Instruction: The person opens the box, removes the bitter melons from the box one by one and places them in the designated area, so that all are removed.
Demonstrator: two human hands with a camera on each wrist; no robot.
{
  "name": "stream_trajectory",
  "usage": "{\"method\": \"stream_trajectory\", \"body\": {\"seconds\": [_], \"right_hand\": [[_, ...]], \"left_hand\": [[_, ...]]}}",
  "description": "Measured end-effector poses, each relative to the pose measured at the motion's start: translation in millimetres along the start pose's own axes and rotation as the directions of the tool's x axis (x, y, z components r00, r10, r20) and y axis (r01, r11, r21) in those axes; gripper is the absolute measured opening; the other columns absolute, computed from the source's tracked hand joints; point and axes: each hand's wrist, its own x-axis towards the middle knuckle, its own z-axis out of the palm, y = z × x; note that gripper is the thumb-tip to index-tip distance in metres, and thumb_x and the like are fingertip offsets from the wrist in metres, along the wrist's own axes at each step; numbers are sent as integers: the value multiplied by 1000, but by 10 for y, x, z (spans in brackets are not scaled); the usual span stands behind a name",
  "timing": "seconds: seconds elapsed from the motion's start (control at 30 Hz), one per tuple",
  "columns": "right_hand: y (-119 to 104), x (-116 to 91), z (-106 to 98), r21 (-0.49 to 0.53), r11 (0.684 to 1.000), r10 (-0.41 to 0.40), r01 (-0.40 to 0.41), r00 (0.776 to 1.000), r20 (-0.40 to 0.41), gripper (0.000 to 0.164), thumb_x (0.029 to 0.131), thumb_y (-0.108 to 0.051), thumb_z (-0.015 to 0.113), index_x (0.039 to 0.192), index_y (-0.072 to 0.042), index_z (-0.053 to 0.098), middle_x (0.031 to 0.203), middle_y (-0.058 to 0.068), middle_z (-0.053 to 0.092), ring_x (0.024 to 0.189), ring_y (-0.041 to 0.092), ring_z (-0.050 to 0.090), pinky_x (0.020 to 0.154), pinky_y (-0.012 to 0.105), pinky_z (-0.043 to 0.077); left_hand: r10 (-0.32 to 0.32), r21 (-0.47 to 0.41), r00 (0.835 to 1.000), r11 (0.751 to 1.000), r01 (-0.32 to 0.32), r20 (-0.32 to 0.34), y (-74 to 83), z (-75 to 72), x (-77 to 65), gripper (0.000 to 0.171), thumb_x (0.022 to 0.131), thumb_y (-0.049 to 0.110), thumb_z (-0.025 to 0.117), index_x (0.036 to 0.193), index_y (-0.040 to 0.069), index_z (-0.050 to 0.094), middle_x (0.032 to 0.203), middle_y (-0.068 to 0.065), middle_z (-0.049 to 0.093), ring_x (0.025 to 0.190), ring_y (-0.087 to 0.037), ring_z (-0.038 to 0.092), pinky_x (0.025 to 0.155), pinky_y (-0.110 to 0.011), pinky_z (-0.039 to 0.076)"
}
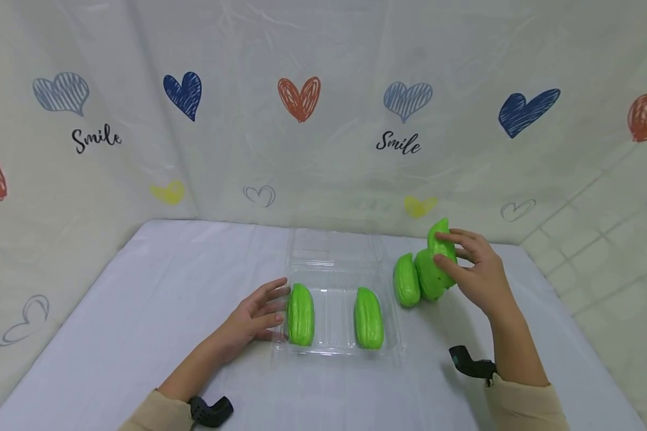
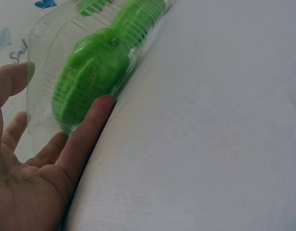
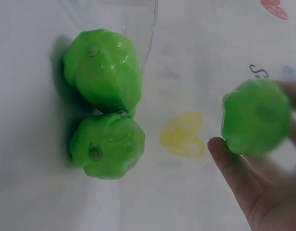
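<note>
A clear plastic clamshell box (image 1: 334, 317) lies on the table with its lid (image 1: 334, 248) folded back. Inside, one bright green ridged fruit (image 1: 301, 315) sits along the left side and a second green ridged fruit (image 1: 369, 318) stands towards the right. My left hand (image 1: 256, 317) rests against the box's left wall, fingers extended; the left wrist view shows its fingertips (image 2: 105, 102) beside the clear wall. Pinched between thumb and fingers, another green ridged fruit (image 3: 256, 118) hangs above the table in my right hand (image 1: 480, 272). Below it, two more green fruits (image 3: 107, 147) lie close together.
A white cloth (image 1: 183, 281) covers the table. Behind it hangs a pale backdrop (image 1: 339, 161) with printed hearts and lettering. Black wrist cameras (image 1: 211, 412) are strapped near both sleeves. The pair of loose fruits lies just right of the box.
</note>
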Motion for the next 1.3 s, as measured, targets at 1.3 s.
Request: {"method": "stream_trajectory", "body": {"seconds": [1.3], "right_hand": [[260, 36, -5, -45, 997, 62, -60, 997, 42, 46, 95, -30, 68, 138, -14, 60, 150, 16, 43, 120, 55, 53, 71, 12, 47]], "left_hand": [[-7, -3, 1000, 1000, 7, 4, 55, 5, -27, 71, 99, 10, 60, 159, 25, 24, 163, -7, 27, 145, -36, 35, 92, -49, 56]]}}
